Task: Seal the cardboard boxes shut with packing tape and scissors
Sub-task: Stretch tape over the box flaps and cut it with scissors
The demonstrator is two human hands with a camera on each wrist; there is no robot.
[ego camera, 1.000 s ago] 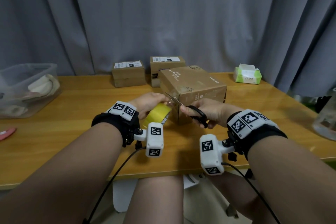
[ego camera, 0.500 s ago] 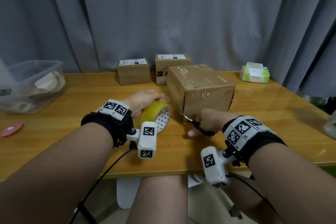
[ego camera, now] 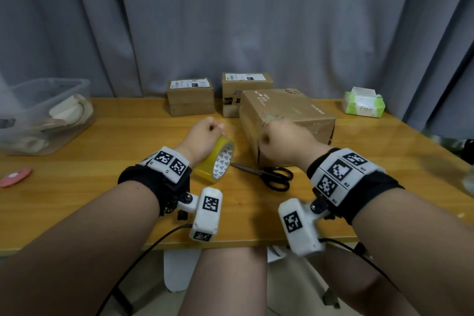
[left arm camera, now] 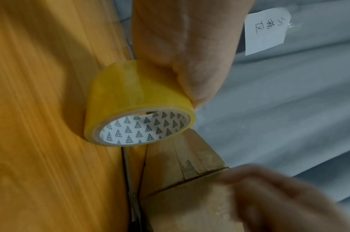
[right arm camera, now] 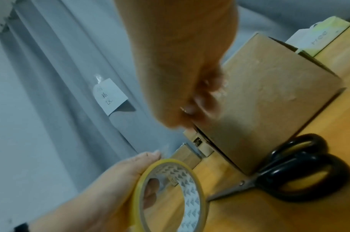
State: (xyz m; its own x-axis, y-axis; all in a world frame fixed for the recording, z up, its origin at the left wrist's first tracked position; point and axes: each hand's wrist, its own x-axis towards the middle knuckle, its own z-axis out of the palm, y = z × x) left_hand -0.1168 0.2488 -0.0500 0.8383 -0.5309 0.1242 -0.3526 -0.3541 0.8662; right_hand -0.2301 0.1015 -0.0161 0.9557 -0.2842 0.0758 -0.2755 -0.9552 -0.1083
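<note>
My left hand grips the yellow tape roll, held on edge just above the table; a finger goes through its core. No tape strip shows between the roll and the box. The large cardboard box stands right of the roll. My right hand is at its near top corner with fingers curled against the cardboard, holding nothing I can see; it is blurred in the wrist views. The black-handled scissors lie closed on the table against the box's front, blades pointing left under the roll.
Two small labelled boxes stand at the back by the curtain. A green tissue pack sits back right, a clear plastic bin far left, and a pink object at the left edge.
My right hand has laid the scissors on the table and risen to the box's near corner. The left hand has kept the roll, shifting a little away from the box.
</note>
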